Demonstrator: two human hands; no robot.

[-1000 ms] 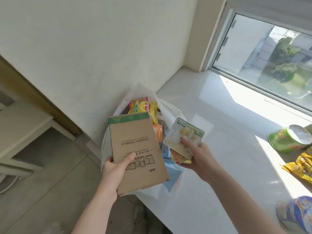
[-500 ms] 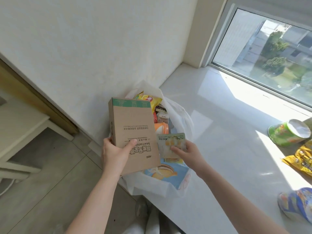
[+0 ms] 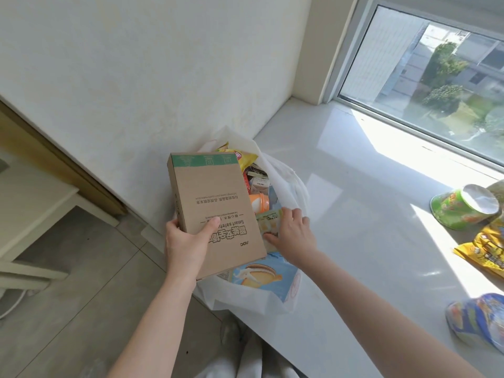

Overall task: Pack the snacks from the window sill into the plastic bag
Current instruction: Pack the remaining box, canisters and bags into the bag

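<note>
A white plastic bag (image 3: 283,184) stands open at the left end of the window sill (image 3: 368,214), stuffed with several snacks. My left hand (image 3: 188,244) grips a brown cardboard box (image 3: 215,203) upright over the bag's left side. My right hand (image 3: 293,236) pinches a small pale green snack packet (image 3: 268,223) down inside the bag's mouth, beside the box. A blue cake packet (image 3: 264,276) lies at the front of the bag. A yellow chip bag (image 3: 242,156) and an orange cup (image 3: 259,203) poke out further back.
On the sill at the right lie a green cup snack (image 3: 463,207) on its side, a yellow packet (image 3: 485,249) and a blue packet (image 3: 477,320). The window (image 3: 436,77) runs along the sill's far side. A white wall is behind the bag; a tiled floor lies below left.
My right hand has lowered the green packet from above the bag down into its mouth. My left hand has tipped the cardboard box more upright and moved it over the bag.
</note>
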